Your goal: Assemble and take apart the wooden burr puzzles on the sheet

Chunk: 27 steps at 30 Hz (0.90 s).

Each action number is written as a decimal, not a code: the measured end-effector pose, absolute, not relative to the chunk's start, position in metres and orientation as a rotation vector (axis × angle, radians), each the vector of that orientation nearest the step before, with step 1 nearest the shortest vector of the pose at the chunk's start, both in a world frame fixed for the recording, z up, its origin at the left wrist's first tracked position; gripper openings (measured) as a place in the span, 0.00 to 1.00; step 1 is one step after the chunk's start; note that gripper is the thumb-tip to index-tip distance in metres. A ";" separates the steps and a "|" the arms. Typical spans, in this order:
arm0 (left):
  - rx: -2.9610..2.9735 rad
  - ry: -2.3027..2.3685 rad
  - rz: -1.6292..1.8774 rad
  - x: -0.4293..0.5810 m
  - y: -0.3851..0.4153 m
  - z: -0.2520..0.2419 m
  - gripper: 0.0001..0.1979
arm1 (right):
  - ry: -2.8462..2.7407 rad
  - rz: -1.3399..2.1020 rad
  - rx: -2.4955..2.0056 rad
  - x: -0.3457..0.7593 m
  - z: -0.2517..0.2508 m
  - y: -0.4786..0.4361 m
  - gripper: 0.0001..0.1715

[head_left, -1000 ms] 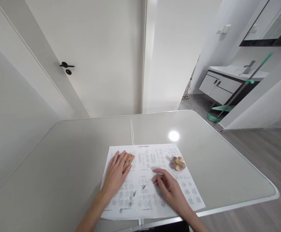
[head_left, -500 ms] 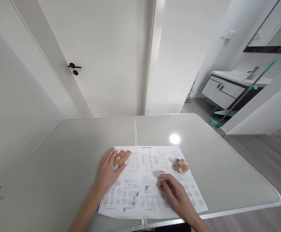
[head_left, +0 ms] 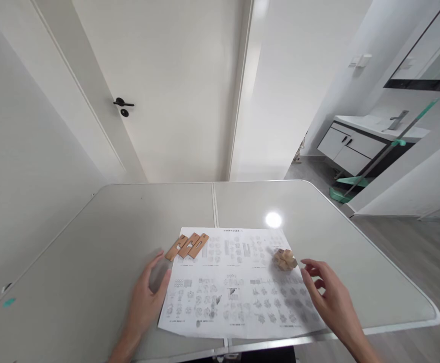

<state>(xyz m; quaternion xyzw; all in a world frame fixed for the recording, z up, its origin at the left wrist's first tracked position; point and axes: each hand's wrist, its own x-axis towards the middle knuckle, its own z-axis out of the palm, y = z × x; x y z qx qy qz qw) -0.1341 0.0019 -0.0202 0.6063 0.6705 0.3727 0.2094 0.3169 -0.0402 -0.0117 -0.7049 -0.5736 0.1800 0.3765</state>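
Note:
Three flat wooden puzzle pieces (head_left: 187, 246) with slots and marks lie side by side, slanted, over the upper left corner of the printed sheet (head_left: 238, 272). Just below them, by the sheet's left edge, my left hand (head_left: 146, 290) is open, thumb and fingers spread, holding nothing. An interlocking wooden burr puzzle (head_left: 285, 259) rests on the sheet's right side. My right hand (head_left: 328, 290) is close to its right, at the sheet's edge, with fingers loosely bent, thumb apart and nothing held. Whether a fingertip touches the burr puzzle I cannot tell.
The grey folding table (head_left: 159, 206) has a metal rim and a centre seam. Behind it stands a white door with a black handle (head_left: 123, 103). A sink cabinet (head_left: 352, 143) and a green broom and dustpan (head_left: 341, 195) are at the right.
My left hand has come off the flat wooden pieces and drawn back toward me; all three now show. My right hand has moved right, from the sheet's middle to beside the burr puzzle.

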 end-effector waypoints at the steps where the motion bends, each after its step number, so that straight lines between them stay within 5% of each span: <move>1: 1.612 1.869 1.078 -0.136 -0.002 -0.021 0.23 | -1.493 0.432 -1.800 0.317 -0.012 -0.037 0.26; 8: 1.447 1.868 1.192 -0.144 -0.007 -0.029 0.22 | -1.510 0.467 -1.800 0.304 -0.022 -0.021 0.33; 17: 1.645 2.016 1.104 -0.145 -0.004 -0.019 0.19 | -1.467 0.493 -1.839 0.293 -0.022 -0.016 0.25; 23: 1.878 1.779 1.105 -0.096 -0.017 0.003 0.12 | -1.325 0.984 -1.530 0.258 0.014 -0.022 0.24; 27: 1.757 1.301 0.750 -0.035 -0.018 0.037 0.29 | -1.246 1.344 -1.326 0.217 0.042 -0.028 0.24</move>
